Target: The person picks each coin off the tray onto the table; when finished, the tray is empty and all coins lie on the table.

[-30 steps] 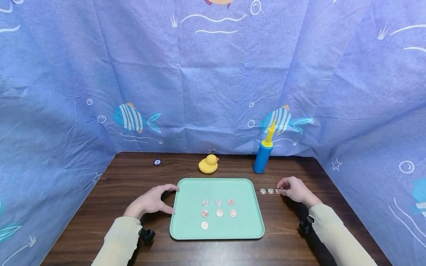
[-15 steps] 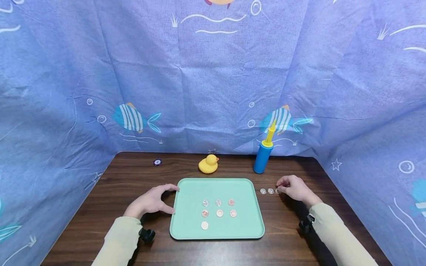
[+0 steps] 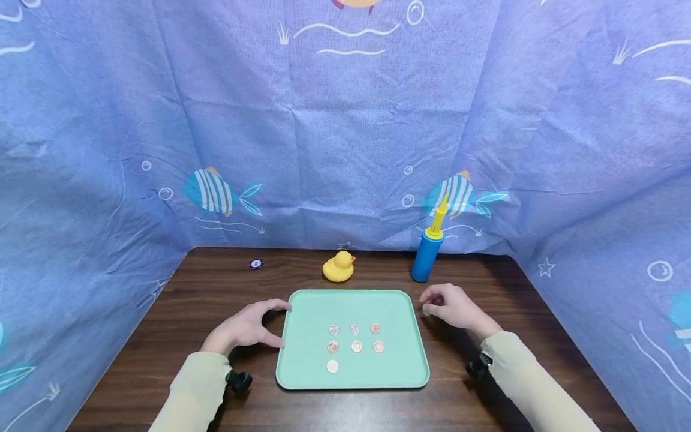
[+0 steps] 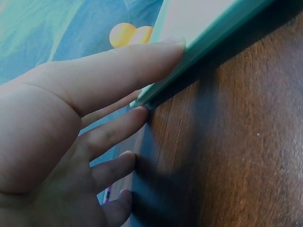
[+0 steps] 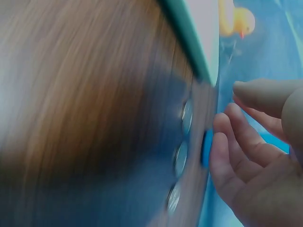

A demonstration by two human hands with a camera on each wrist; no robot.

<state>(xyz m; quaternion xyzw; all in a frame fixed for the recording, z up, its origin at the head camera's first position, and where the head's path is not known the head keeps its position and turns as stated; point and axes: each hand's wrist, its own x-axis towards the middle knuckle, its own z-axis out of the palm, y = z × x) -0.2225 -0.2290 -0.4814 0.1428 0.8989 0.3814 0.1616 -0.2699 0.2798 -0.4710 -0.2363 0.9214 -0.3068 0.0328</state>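
Two hands (image 3: 245,324) (image 3: 453,306), left wide against tray (image 3: 345,306)

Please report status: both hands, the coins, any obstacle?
Left hand touching tray at rim. Right hand over three coins beside tray, none visibly held. Seven more coins on tray. No obstacle seen; balloon pump farther back.

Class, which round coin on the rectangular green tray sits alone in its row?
The pale, round coin nearest the front edge of the tray; the other six coins form two rows of three.
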